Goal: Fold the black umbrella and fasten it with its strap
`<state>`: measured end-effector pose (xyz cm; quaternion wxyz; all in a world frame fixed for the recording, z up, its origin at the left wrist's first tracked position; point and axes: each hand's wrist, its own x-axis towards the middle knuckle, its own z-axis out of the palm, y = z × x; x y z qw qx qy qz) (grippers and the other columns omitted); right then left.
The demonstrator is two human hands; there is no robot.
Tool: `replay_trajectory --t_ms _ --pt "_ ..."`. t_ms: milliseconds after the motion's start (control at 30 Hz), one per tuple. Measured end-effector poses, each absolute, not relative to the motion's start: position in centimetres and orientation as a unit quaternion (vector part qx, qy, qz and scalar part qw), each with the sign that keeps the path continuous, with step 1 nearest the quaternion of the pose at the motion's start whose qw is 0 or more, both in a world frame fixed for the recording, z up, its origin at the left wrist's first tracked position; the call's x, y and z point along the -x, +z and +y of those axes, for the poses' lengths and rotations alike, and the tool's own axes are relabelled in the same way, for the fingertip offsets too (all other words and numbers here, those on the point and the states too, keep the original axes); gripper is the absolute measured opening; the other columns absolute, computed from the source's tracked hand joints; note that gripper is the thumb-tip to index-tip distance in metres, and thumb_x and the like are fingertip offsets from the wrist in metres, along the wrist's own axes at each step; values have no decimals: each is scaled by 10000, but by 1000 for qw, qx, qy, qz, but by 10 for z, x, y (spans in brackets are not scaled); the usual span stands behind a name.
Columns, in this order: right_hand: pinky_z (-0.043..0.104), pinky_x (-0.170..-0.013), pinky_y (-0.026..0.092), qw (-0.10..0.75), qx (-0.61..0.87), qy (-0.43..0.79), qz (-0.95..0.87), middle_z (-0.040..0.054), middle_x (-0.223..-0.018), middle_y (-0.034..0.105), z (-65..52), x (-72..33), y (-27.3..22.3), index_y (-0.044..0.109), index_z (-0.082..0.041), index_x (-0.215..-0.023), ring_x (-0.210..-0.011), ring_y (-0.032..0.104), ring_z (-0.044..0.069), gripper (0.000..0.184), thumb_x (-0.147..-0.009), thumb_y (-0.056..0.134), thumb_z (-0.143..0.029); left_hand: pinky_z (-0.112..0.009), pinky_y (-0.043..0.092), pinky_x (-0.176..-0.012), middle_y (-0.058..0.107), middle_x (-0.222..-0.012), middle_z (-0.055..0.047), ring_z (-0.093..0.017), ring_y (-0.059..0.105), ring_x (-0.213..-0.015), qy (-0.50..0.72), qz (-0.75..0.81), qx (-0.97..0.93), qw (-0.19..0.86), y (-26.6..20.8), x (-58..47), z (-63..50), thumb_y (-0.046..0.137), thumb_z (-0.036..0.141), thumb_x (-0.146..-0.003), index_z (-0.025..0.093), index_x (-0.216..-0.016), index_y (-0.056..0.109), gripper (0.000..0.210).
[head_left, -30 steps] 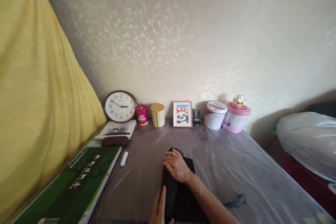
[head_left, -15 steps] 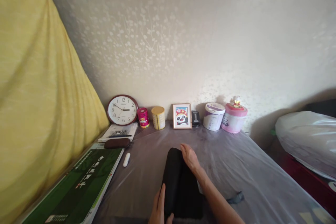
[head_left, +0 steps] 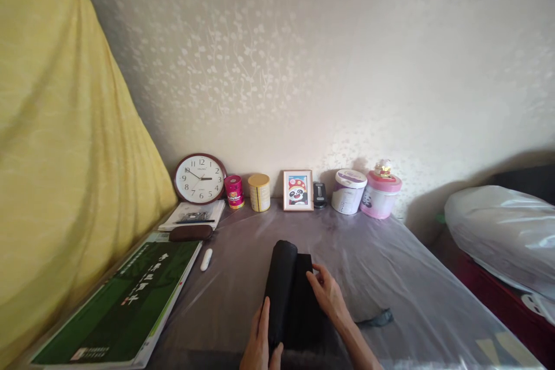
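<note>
Between the two hands lies a black roll (head_left: 280, 295), its far end reaching beyond the left fingertips, with a flat black flap (head_left: 302, 300) spreading from it toward the right fingers. The left hand (head_left: 257, 341) grips the roll's near end, fingers along its left side and thumb at the bottom. The right hand (head_left: 330, 296) is half curled, thumb and forefinger at the flap's right edge; whether they pinch it I cannot tell. Just beside the right forearm lies a dark strap (head_left: 377, 319).

Under everything is a table (head_left: 225, 312) with a shiny grey cover. Left of the left fingers are a white stick-like object (head_left: 206, 260) and a green book (head_left: 125, 300). Well beyond both hands, a clock (head_left: 200, 179), a picture frame (head_left: 285, 192) and two tubs (head_left: 348, 196) stand near a patterned wall (head_left: 277, 58). Far left of the fingers hangs a yellow curtain (head_left: 65, 127); far right sits a bulging plastic bag (head_left: 503, 231).
</note>
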<state>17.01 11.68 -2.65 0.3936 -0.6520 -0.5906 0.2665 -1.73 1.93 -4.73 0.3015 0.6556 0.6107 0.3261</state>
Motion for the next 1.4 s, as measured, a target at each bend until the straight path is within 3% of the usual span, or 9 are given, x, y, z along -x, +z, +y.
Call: replay_trajectory --t_ms 133,333,600,700,833,1133,1233,1333,1400 --pt "337 -660 468 375 638 288 -608 58 -713 648 109 -162 -24 540 -104 -1109 -695 631 235 523 -752 435 -471 -250 274 -1063 283 -1455 -139 -175 305 -1324 328 610 -651 311 -49 17 20 386 111 -716 53 -1392 164 714" --pt "326 -833 462 392 613 334 -599 126 -987 660 109 -144 -12 519 -115 -1185 -997 605 249 517 -778 458 -429 -246 262 -1069 289 -1457 -113 -160 288 -1331 332 617 -643 309 -51 16 20 382 95 -712 74 -1395 172 715" --pt "341 -845 478 404 590 363 -597 113 -995 661 116 -110 0 546 -154 -1122 -1005 606 250 391 -766 515 -312 -243 276 -1059 305 -1447 -135 -169 305 -1325 316 627 -640 312 -55 18 21 393 93 -707 58 -1392 175 720" --pt "317 -741 519 402 580 376 -601 63 -856 655 116 -102 1 533 -159 -1095 -837 655 219 362 -766 511 -307 -247 257 -1072 293 -1450 -150 -177 295 -1330 317 621 -647 308 -56 19 22 406 96 -699 34 -1385 184 723" --pt "243 -368 463 381 553 474 -570 -53 -673 545 117 -92 -1 427 -165 -1141 -383 552 114 384 -782 451 -299 -285 259 -1082 279 -1453 -159 -187 284 -1335 314 626 -649 297 -54 19 21 390 86 -700 22 -1384 170 721" --pt "172 -350 445 362 497 539 -576 -47 -680 576 108 -86 6 363 -143 -1213 -406 576 86 434 -808 429 -283 -422 298 -1073 398 -1360 -251 -304 368 -1284 327 644 -632 281 -67 22 19 417 204 -750 -18 -1280 366 576" --pt "161 -364 444 353 471 541 -601 -25 -725 625 105 -86 7 410 -146 -1175 -416 570 71 384 -810 420 -265 -392 303 -1075 334 -1406 -234 -284 323 -1312 346 637 -630 278 -67 21 18 432 207 -748 -16 -1338 256 655" --pt "160 -382 446 341 466 532 -620 -16 -748 653 103 -86 7 440 -150 -1148 -423 564 65 355 -806 416 -240 -335 278 -1089 232 -1477 -136 -203 241 -1352 370 628 -627 276 -61 20 19 435 143 -725 89 -1407 11 805" --pt "160 -392 442 335 464 519 -635 -15 -752 664 103 -86 6 453 -158 -1137 -429 567 66 338 -812 414 -241 -339 266 -1094 209 -1490 -103 -183 225 -1358 369 620 -635 276 -56 20 20 430 116 -716 138 -1410 -38 837"
